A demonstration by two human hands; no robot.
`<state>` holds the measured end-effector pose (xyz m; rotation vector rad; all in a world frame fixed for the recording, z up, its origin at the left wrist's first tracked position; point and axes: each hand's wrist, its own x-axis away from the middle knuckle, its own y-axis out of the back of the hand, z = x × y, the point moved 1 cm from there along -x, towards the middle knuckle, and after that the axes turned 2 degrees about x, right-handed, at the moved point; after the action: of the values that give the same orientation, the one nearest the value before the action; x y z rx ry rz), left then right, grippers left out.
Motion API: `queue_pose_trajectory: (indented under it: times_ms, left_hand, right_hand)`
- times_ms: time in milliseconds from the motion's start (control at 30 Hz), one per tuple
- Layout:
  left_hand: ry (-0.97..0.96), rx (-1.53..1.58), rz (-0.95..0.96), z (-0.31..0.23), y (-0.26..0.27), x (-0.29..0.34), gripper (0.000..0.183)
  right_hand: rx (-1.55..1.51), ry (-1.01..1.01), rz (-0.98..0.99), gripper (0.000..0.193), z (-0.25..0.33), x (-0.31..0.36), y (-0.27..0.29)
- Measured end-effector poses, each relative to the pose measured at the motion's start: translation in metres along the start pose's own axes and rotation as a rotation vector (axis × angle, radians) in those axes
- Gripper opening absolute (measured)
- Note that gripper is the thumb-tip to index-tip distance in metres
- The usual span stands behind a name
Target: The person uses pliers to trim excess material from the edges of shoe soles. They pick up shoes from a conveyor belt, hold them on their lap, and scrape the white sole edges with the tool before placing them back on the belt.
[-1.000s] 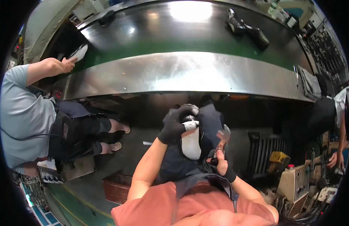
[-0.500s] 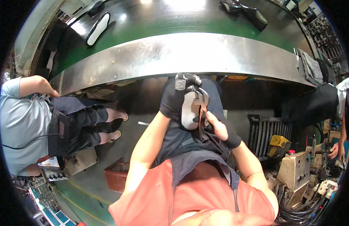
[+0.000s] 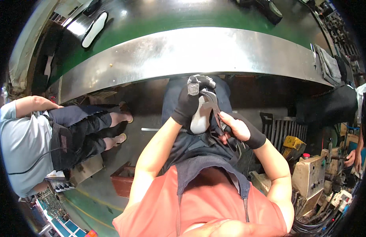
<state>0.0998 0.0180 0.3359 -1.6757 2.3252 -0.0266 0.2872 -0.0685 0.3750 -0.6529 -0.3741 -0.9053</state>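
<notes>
A shoe with a pale grey underside (image 3: 200, 121) rests over my lap, its far end gripped by my left hand (image 3: 189, 103). That hand wears a dark fingerless glove, with silvery tape round its fingertips. In my right hand (image 3: 241, 129), also in a dark glove, the handles of what look like metal pincers (image 3: 215, 107) are gripped. The curved grey head of the tool lies against the far part of the shoe, beside my left fingers. Exactly what the jaws touch is hard to make out.
A metal-edged bench (image 3: 151, 53) runs in front of me. A white-soled shoe (image 3: 94, 29) lies far left, dark shoes (image 3: 272, 12) far right. Another person (image 3: 28, 138) stands at left. A reddish bin (image 3: 122, 181) is on the floor; a machine (image 3: 308, 173) stands at right.
My right hand has moved a little to the right and its grip on the tool has shifted. The tool tilts more along the shoe's right side. The view has shifted slightly.
</notes>
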Motion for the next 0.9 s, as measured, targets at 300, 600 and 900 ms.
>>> queue_pose_trajectory:
  times_ms: [300, 600, 900]
  left_hand:
    - [0.095, -0.328, -0.040, 0.017, 0.015, -0.014, 0.045]
    - [0.264, 0.131, -0.236, -0.009, 0.005, 0.001, 0.052]
    - [0.013, -0.073, -0.096, 0.015, 0.023, 0.004, 0.054]
  right_hand:
    - [0.604, 0.565, -0.813, 0.039, -0.081, -0.088, -0.037]
    - [0.095, 0.249, -0.177, 0.042, -0.054, -0.056, 0.001]
    - [0.541, 0.552, -0.776, 0.030, -0.107, -0.100, -0.044]
